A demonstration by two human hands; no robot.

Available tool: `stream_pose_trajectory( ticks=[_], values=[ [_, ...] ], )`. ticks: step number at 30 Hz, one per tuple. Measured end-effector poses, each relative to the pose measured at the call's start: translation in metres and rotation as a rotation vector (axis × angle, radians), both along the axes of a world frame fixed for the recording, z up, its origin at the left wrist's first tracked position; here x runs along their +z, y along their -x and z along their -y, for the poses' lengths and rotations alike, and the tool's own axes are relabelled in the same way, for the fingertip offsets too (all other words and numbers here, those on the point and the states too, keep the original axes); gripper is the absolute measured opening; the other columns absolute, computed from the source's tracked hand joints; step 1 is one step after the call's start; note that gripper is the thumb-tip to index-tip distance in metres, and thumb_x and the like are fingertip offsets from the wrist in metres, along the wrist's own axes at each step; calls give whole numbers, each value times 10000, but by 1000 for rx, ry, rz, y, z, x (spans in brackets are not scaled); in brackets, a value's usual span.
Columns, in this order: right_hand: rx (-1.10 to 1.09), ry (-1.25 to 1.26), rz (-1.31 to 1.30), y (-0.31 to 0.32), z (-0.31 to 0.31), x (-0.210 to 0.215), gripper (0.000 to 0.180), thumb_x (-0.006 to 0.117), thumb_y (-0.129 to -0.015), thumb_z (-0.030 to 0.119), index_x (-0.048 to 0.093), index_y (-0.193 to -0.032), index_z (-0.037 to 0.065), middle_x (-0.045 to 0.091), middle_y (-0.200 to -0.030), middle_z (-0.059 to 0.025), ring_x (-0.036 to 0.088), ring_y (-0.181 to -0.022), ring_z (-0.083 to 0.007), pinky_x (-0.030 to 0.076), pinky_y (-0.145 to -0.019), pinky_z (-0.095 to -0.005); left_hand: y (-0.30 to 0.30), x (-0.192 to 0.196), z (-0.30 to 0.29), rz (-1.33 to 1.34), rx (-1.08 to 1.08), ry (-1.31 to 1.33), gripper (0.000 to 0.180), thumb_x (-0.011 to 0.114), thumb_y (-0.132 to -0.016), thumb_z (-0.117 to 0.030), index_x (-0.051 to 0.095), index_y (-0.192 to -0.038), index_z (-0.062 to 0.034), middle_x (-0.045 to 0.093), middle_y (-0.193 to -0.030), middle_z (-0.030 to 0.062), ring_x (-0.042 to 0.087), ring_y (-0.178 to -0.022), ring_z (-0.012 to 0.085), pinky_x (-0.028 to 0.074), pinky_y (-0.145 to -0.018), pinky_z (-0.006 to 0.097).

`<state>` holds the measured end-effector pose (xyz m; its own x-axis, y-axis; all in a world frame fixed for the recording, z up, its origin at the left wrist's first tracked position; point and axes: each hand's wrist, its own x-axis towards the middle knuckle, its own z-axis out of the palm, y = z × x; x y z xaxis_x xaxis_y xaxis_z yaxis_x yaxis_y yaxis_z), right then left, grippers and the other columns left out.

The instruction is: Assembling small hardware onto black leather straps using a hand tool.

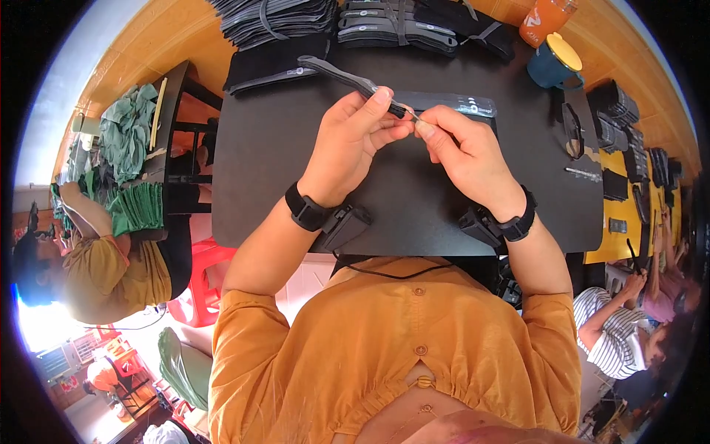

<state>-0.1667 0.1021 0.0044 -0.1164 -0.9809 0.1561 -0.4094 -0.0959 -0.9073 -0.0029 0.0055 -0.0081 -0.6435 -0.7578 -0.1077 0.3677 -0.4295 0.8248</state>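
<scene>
My left hand is closed around a narrow black and grey fabric strap. One end of the strap sticks out up and to the left, and its dark other end shows beyond my fingertips. Thumb and forefinger of my right hand are pinched together right beside that end, on a thin, small thing I cannot make out. Both hands are raised over the dark table, their fingertips nearly meeting. Behind them lies a flat dark strip with pale print.
Stacks of black and grey fabric pieces and tied bundles line the far edge. A teal mug with a yellow lid and an orange bottle stand at the far right. People work at tables on both sides.
</scene>
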Motion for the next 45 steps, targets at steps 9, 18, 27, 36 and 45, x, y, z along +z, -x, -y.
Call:
stream_pose_trajectory(
  ticks=[9,18,27,36,45],
  values=[
    [-15,95,-111,-1,-1,1,113,587,-960,154,617,-954,45,599,-747,-151,601,-643,-290,469,-592,-332,-1,0,1,3,-43,-19,301,557,-1003,-291,569,-1113,-11,675,-1031,147,665,-917,195,535,-836,296],
    [-30,112,-129,-1,-1,-1,105,592,-952,148,623,-946,48,606,-752,-160,614,-654,-319,470,-580,-354,0,2,0,12,-32,-38,287,585,-990,-275,570,-1083,-4,679,-1033,162,664,-916,201,533,-833,312],
    [-34,97,-128,1,-1,0,106,593,-950,149,621,-949,46,610,-754,-162,614,-655,-325,470,-579,-355,2,0,0,13,-35,-37,301,582,-992,-276,558,-1099,4,674,-1034,173,662,-919,205,532,-831,312],
    [-30,122,-139,1,-1,0,104,588,-953,145,622,-959,47,623,-776,-169,632,-681,-327,481,-596,-356,3,0,0,11,-28,-55,308,583,-992,-282,562,-1092,8,675,-1022,167,662,-905,202,532,-834,310],
    [-53,154,-223,0,0,-1,97,577,-951,137,595,-935,43,616,-773,-178,623,-695,-363,478,-599,-389,4,-1,0,37,-6,-7,299,600,-982,-283,572,-1040,9,685,-984,160,670,-874,195,544,-803,305]
  ],
)
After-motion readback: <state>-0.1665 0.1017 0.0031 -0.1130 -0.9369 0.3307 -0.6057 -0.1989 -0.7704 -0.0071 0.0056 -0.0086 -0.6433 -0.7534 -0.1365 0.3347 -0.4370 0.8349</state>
